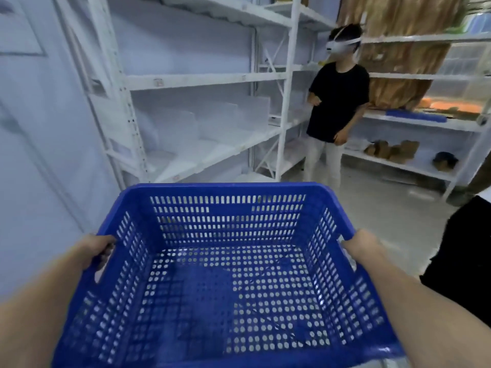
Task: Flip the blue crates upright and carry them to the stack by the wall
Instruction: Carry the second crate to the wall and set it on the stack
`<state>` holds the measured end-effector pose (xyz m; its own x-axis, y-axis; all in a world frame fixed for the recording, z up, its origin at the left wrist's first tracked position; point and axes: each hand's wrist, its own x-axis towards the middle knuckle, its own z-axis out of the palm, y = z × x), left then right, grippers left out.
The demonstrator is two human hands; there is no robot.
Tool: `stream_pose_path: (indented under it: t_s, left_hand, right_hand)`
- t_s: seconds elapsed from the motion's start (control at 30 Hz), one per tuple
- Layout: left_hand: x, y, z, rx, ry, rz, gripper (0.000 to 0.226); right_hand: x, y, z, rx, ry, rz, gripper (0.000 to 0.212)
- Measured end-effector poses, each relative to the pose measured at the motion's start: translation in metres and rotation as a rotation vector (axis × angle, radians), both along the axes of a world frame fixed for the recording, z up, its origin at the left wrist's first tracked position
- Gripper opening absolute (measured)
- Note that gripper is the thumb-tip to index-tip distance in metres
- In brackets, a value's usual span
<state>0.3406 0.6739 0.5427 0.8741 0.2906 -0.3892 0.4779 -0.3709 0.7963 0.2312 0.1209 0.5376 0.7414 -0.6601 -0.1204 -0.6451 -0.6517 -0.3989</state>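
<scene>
A blue perforated plastic crate (223, 277) fills the lower middle of the head view. It is upright, open side up and empty, held off the floor in front of me. My left hand (97, 249) grips its left rim at the handle slot. My right hand (358, 244) grips the right rim, fingers wrapped over the edge. No stack of crates is in view.
White metal shelving (202, 81) stands straight ahead, a pale wall (34, 155) close on the left. A person in a black shirt with a headset (337, 102) stands ahead to the right by more shelves. A dark object (467, 256) is at the right edge.
</scene>
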Motion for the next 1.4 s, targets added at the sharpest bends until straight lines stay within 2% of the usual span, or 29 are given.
stream_pose_path:
  t_s: [0.27, 0.47, 0.77, 0.97, 1.17, 1.4]
  left_hand:
    - [-0.116, 0.146, 0.003, 0.124, 0.003, 0.252, 0.042]
    - [-0.194, 0.274, 0.005, 0.074, 0.010, 0.459, 0.045]
    - [-0.277, 0.450, -0.015, 0.041, 0.019, 0.752, 0.040]
    - [-0.280, 0.530, -0.035, -0.031, 0.035, 0.860, 0.033]
    - [-0.234, 0.588, -0.068, -0.086, 0.109, 0.895, 0.037]
    - [-0.162, 0.646, -0.099, -0.100, 0.162, 0.971, 0.039]
  right_hand:
    - [0.056, 0.136, -0.006, 0.008, 0.033, 0.300, 0.021]
    - [0.101, 0.285, -0.019, 0.054, -0.027, 0.486, 0.024]
    - [0.103, 0.520, -0.041, 0.008, 0.056, 0.692, 0.022]
    - [0.129, 0.622, -0.060, -0.039, 0.095, 0.760, 0.028]
    - [0.189, 0.697, -0.090, -0.076, 0.145, 0.781, 0.034]
    - [0.284, 0.778, -0.127, 0.047, 0.227, 0.840, 0.031]
